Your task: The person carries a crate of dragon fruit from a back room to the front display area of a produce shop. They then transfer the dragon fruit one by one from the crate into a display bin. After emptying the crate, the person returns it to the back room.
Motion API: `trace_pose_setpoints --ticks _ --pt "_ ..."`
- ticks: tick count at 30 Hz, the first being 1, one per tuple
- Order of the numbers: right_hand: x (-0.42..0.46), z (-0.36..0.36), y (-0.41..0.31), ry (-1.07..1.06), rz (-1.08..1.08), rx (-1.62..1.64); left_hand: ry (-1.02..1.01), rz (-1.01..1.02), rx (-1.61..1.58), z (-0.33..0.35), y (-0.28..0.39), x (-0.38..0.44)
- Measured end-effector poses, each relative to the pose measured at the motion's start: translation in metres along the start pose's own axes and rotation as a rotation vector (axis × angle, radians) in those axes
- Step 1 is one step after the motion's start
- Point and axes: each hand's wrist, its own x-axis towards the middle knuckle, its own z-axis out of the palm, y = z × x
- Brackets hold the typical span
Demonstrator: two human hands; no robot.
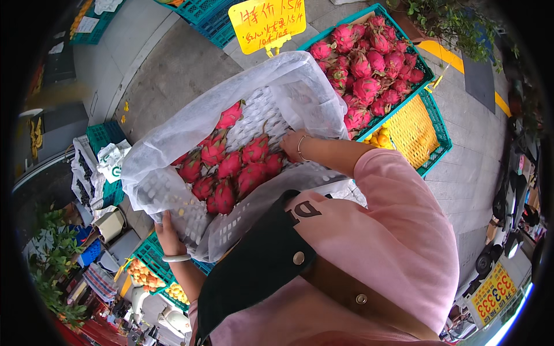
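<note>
In front of my body, a crate with a white plastic liner is tilted, with red dragon fruit gathered on its near side. The perforated bottom shows through the liner beyond the fruit. My left hand, with a pale bangle at the wrist, grips the crate's left corner, its thumb on the liner and its fingers mostly hidden. Inside the crate, my right hand reaches down beside the rightmost dragon fruit. Its fingertips are partly hidden, so whether it holds a fruit is unclear.
Past the right end stands a green crate heaped with dragon fruit, above a crate with yellow fruit and a yellow mat. A handwritten yellow sign stands behind. Crates of orange fruit and dark grapes lie leftward.
</note>
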Motion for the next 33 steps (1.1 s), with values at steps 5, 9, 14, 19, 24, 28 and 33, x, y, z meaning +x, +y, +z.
trace_pose_setpoints --ticks 5,9,14,19,24,28,33 --pt "0.036 0.055 0.000 0.093 0.005 -0.180 0.002 0.005 -0.005 0.002 -0.002 -0.005" --pt "0.007 0.013 -0.008 0.130 0.080 0.014 -0.010 -0.003 -0.010 -0.002 -0.003 -0.001" --pt "-0.107 -0.074 0.006 0.404 -0.237 0.875 0.005 -0.050 0.020 -0.008 -0.010 0.004" --pt "-0.176 -0.085 0.086 0.619 -0.518 1.793 0.001 -0.048 0.035 -0.006 -0.007 0.004" --pt "-0.134 -0.045 0.156 0.848 0.402 0.620 0.023 -0.063 0.052 -0.006 -0.004 0.003" --pt "-0.064 0.036 0.168 0.512 0.465 0.099 -0.004 -0.064 0.036 0.001 0.005 -0.004" --pt "-0.052 0.002 0.192 0.285 0.466 0.300 -0.008 0.046 0.047 -0.001 -0.003 0.001"
